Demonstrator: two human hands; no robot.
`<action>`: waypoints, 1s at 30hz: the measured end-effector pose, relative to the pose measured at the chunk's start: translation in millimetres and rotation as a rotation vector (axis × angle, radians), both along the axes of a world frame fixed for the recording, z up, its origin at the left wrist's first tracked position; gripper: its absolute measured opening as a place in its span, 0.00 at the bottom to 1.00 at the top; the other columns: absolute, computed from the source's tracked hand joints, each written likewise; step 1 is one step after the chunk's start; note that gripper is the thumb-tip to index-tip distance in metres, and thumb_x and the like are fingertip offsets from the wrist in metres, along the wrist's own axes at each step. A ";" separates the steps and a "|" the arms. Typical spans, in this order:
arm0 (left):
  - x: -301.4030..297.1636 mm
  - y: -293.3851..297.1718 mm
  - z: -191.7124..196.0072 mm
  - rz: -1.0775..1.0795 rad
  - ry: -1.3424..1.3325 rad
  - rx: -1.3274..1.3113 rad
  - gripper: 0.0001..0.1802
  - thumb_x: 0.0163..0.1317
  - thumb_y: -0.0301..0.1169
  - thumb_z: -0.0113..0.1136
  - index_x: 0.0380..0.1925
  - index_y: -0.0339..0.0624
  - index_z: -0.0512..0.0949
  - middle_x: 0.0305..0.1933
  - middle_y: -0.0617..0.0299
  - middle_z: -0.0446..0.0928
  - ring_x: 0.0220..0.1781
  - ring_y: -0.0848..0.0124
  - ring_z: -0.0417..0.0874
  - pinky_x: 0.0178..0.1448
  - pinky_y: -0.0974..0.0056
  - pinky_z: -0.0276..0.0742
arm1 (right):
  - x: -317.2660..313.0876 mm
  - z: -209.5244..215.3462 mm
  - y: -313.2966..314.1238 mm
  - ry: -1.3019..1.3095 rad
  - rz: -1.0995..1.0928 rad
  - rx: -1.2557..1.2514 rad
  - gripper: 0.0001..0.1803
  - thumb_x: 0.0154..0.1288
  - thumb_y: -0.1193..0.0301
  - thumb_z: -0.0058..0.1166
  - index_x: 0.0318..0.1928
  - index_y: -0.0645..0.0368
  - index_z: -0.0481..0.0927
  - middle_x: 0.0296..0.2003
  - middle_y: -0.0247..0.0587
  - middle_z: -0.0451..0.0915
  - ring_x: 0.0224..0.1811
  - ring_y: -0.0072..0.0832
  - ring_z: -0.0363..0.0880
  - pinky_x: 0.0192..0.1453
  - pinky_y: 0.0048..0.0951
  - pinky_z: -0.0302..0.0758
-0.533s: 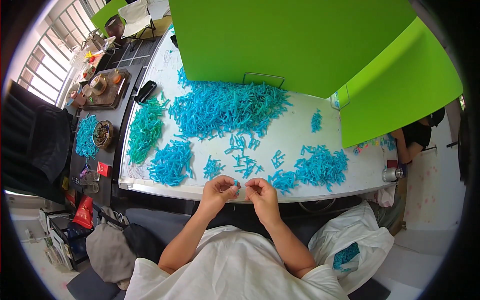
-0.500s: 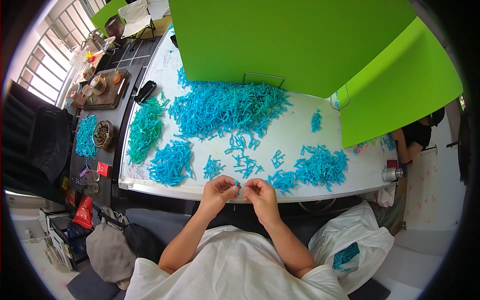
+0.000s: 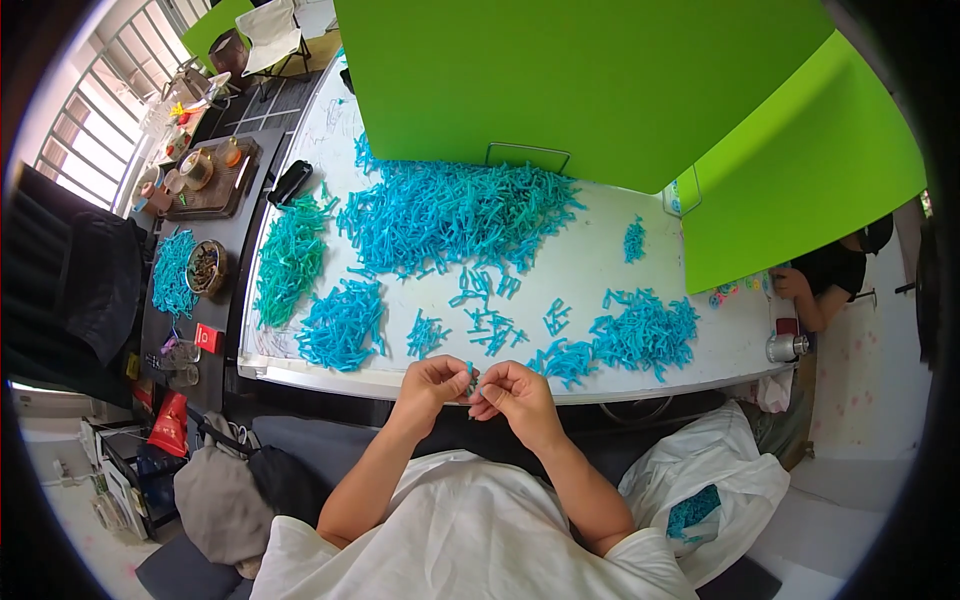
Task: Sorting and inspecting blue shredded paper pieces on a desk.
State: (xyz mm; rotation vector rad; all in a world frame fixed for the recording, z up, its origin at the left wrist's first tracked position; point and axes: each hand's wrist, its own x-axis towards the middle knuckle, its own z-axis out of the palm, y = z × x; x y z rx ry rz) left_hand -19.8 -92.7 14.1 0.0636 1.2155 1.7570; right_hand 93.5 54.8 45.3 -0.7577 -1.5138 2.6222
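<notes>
At the table's near edge, my left hand (image 3: 430, 392) pinches a small blue plastic piece (image 3: 471, 371) between thumb and fingertips. My right hand (image 3: 522, 398) is closed in a pinch right against it, its fingertips meeting the left ones; what those fingers grip is too small to make out. Just beyond my hands lie small groups of similar blue strips (image 3: 493, 330), with a loose heap (image 3: 565, 362) beside my right hand. Larger heaps lie at the left (image 3: 342, 325) and right (image 3: 645, 332). A wide blue-green pile (image 3: 455, 215) spreads along the back.
A green upright panel (image 3: 560, 90) stands behind the wide pile; another green panel (image 3: 800, 170) angles off to the right, a co-worker's arm (image 3: 815, 300) beyond it. A green heap (image 3: 290, 262) and black case (image 3: 292, 183) sit left. A white bag (image 3: 735, 470) stands at my right.
My right hand has moved slightly left, bringing its fingertips against the piece at my left hand. At the far right, the co-worker's hand has shifted.
</notes>
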 end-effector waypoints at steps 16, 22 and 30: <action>5.5 3.7 -1.8 -0.041 0.096 -0.068 0.04 0.66 0.26 0.66 0.32 0.38 0.83 0.33 0.63 0.85 0.32 0.77 0.82 0.35 0.71 0.77 | 3.6 -6.6 10.9 -0.024 0.112 0.037 0.03 0.71 0.79 0.56 0.38 0.61 0.76 0.28 0.38 0.82 0.22 0.17 0.77 0.25 0.19 0.74; 14.9 3.7 0.5 -0.010 0.311 -0.155 0.04 0.62 0.19 0.68 0.29 0.37 0.82 0.28 0.64 0.82 0.27 0.79 0.79 0.29 0.74 0.74 | -1.4 -3.9 19.2 -0.144 0.233 0.108 0.03 0.68 0.80 0.57 0.37 0.60 0.76 0.26 0.38 0.82 0.20 0.17 0.76 0.21 0.18 0.68; 25.0 0.6 6.7 0.035 0.360 -0.236 0.05 0.62 0.19 0.68 0.28 0.36 0.81 0.28 0.64 0.82 0.27 0.80 0.79 0.29 0.74 0.73 | 10.1 -23.0 0.8 -0.033 0.095 -0.012 0.07 0.70 0.79 0.59 0.36 0.59 0.73 0.31 0.41 0.84 0.26 0.20 0.81 0.28 0.22 0.77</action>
